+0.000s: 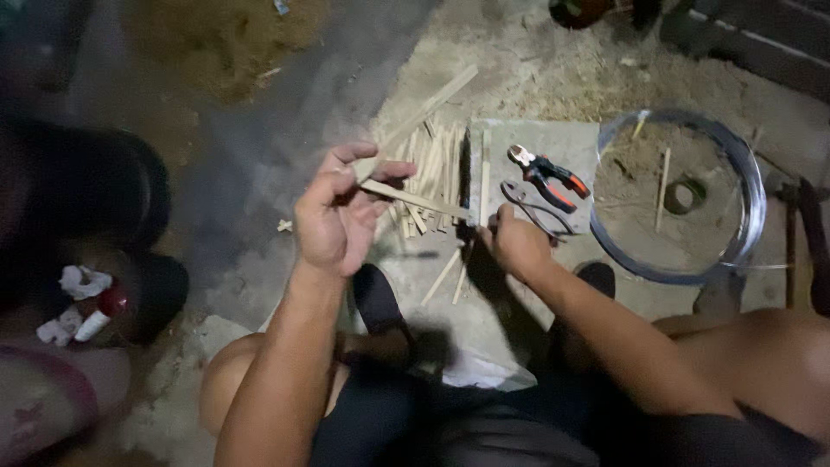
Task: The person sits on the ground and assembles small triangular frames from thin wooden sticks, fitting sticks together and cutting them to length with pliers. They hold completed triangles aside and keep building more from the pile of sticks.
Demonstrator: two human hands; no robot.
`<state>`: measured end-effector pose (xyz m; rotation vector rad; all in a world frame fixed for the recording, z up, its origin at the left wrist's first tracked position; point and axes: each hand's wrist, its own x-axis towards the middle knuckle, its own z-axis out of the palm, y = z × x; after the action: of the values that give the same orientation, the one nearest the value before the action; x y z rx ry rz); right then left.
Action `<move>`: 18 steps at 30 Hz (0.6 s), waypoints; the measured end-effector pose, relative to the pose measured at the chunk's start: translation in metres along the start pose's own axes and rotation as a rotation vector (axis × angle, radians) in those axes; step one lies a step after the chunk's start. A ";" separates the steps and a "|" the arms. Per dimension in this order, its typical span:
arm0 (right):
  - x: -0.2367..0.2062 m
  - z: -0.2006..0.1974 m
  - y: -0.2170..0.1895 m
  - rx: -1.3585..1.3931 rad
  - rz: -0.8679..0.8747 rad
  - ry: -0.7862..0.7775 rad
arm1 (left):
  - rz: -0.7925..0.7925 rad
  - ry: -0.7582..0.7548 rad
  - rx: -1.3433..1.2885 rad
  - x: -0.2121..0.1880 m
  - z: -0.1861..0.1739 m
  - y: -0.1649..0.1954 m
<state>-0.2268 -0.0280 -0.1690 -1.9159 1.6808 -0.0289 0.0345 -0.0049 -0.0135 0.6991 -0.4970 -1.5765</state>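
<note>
My left hand [333, 216] pinches a thin wooden strip [413, 199] between thumb and fingertips, the strip running out toward three o'clock over the grey slab [553, 143]. A second, longer slat [424, 112] angles up toward one o'clock from the same fingers. My right hand [516, 242] is curled down at the slab's near edge, at the strip's far end; I cannot tell whether it grips anything, since the fingers are tucked under and the light is poor.

The strip looks light, stiff and brittle, likely to snap or splinter if bent, so I would hold it near the ends, on the flat faces. The pile of cut sticks [432, 169] lies just beyond my left hand at twelve o'clock.

On the slab at two o'clock rest pliers with red and black handles [549, 177], and just beside them a plain metal pair [532, 207]. At three o'clock stands a coil of wire [683, 195] with sticks inside. At nine o'clock lies a small white and red package [86, 303], crumpled.
</note>
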 end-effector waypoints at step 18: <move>0.019 -0.010 -0.028 -0.012 0.065 0.001 | -0.070 0.077 -0.040 0.010 -0.022 -0.023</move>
<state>-0.2015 -0.0479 -0.1554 -1.8692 1.7463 0.0058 0.0320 -0.0100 -0.0464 0.7503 -0.3864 -1.6138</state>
